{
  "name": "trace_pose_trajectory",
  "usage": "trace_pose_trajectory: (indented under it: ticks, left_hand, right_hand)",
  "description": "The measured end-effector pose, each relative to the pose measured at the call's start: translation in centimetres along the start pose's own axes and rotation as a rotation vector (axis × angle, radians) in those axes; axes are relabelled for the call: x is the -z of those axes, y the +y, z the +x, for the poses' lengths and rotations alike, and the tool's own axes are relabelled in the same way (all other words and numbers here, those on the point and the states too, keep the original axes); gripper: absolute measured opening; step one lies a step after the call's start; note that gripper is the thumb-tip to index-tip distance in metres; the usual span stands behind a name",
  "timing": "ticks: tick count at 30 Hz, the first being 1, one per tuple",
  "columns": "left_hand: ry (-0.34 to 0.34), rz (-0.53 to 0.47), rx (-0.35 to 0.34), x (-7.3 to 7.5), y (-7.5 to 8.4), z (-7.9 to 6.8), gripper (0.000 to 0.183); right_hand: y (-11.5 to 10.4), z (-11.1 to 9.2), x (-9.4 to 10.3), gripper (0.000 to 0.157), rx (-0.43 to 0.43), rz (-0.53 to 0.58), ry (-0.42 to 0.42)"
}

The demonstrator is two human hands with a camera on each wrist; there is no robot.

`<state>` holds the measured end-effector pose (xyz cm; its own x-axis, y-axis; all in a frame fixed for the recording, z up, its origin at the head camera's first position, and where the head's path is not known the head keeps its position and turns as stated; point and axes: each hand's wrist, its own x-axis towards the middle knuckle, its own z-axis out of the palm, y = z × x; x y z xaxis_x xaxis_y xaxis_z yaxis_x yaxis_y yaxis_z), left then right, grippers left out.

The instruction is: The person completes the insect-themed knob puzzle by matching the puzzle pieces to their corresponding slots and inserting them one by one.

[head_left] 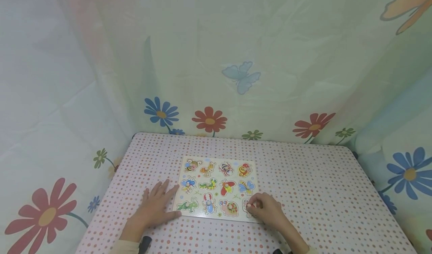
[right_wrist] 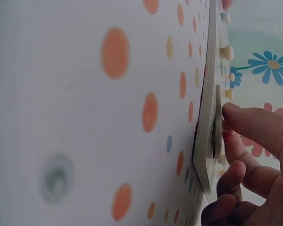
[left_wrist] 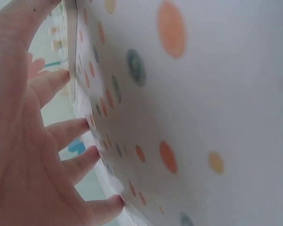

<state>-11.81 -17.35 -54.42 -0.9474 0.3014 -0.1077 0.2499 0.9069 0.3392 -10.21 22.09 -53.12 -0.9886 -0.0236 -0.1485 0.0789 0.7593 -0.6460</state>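
A wooden knob puzzle board (head_left: 216, 213) with insect pictures lies flat on the dotted table. My right hand (head_left: 270, 211) is at its lower right corner, thumb and finger pinching the knob of a puzzle piece (head_left: 249, 205). In the right wrist view that piece (right_wrist: 218, 127) stands slightly proud of the board face, and its picture is mostly hidden by my fingers in the head view. My left hand (head_left: 156, 205) rests with spread fingers at the board's left edge. Its fingertips (left_wrist: 114, 202) touch the tabletop, and the thumb reaches the board's lower left corner.
Several other knobbed pieces sit in the board, among them a ladybug (head_left: 230, 208), a blue beetle (head_left: 209, 205) and a green grasshopper (head_left: 188, 206). Curtains printed with flowers and butterflies (head_left: 241, 75) hang behind and beside the dotted table (head_left: 314, 194).
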Motion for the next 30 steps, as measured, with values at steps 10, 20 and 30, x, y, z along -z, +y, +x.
trace_pose_trajectory:
  ticks: [10,20,30]
  left_hand:
    - [0.001,0.005,-0.002,-0.2,0.0,0.0,0.095]
    - [0.002,0.005,-0.001,0.0,0.2,0.1,0.094]
    - [-0.003,0.032,0.0,0.3,0.8,-0.2,0.091]
  right_hand:
    - [0.1,0.0,-0.1,0.01,-0.018,-0.028,0.0]
    - [0.0,-0.2,0.0,0.01,-0.014,-0.015,0.009]
    - [0.2,-0.2,1.0,0.012,0.001,0.069,0.032]
